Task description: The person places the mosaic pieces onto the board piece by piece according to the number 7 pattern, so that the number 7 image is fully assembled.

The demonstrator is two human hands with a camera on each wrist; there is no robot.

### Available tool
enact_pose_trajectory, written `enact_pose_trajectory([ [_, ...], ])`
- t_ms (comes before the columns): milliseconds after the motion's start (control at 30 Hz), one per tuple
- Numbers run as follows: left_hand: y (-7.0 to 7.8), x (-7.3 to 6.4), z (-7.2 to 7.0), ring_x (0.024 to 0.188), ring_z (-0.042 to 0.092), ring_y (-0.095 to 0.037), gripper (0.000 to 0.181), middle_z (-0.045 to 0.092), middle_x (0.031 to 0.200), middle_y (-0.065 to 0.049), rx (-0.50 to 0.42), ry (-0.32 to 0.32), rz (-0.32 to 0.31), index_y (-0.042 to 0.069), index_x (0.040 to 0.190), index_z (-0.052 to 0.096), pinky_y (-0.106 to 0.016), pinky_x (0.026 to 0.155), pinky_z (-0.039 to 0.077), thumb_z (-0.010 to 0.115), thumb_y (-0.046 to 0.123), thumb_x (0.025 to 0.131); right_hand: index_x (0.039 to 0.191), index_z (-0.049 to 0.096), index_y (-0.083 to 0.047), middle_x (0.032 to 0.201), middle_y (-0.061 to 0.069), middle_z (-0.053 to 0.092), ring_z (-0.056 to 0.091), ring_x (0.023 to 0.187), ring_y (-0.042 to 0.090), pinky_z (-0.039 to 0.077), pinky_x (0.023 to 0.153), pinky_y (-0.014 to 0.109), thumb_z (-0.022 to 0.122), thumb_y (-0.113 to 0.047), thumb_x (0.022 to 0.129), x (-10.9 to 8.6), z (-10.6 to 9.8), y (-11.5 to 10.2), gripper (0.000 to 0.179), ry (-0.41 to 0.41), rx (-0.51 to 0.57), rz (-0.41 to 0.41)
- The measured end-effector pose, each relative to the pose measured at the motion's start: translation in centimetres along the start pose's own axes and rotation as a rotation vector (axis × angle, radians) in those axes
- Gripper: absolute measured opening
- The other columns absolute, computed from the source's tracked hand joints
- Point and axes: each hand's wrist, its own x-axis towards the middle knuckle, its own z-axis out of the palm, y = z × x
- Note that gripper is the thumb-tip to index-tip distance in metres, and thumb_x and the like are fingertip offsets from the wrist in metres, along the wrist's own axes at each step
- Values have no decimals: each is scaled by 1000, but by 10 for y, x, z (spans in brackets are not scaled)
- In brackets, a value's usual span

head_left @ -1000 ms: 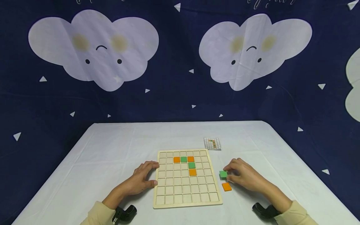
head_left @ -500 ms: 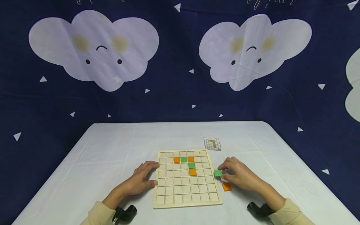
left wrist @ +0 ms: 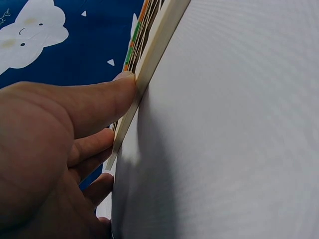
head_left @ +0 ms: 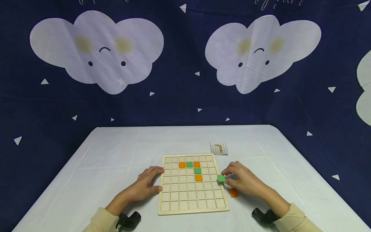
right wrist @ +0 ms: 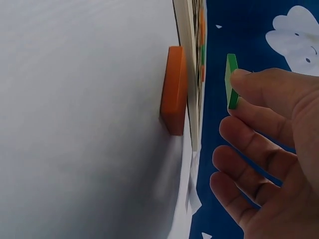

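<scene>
A wooden grid board (head_left: 183,196) lies on the table with orange and green square tiles in several of its cells. At the board's left edge, my left hand (head_left: 142,186) touches the rim with thumb and fingertips, fingers extended. My right hand (head_left: 246,180) pinches a green tile (head_left: 221,178) between thumb and index finger, over the board's right rim. In the right wrist view this green tile (right wrist: 231,82) is held above the table, its other fingers loosely bent. Below that hand, an orange tile (head_left: 233,192) lies on the cloth beside the board.
A small printed card (head_left: 218,148) with a grid pattern of coloured squares lies behind the board's far right corner. White cloth (head_left: 130,145) covers the table. A dark blue curtain with clouds (head_left: 97,51) hangs behind it.
My right hand has moved left with the green tile, from beside the board to over its right rim. The left hand and the board have stayed in place.
</scene>
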Motion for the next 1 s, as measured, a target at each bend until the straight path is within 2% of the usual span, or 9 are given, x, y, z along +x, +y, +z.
enact_pose_trajectory([
  [433, 0, 1, 0, 139, 28, -34, 55, 41, 143, -6, 1, -3, -2, 12, 131, 49, -62, 111, 13, 71, 26, 82, 105, 68, -22, 100, -15, 58, 48, 97, 5, 49, 86, 32, 71, -23, 82, 6, 2, -8, 24, -11, 26, -2],
  [1000, -1, 1, 1, 138, 28, -34, 55, 41, 143, -6, 13, 2, 8, 12, 131, 49, -62, 110, 15, 71, 26, 82, 103, 68, -20, 93, -12, 59, 46, 92, 3, 47, 80, 28, 71, -24, 82, 14, 11, -17, 21, 10, 22, -113],
])
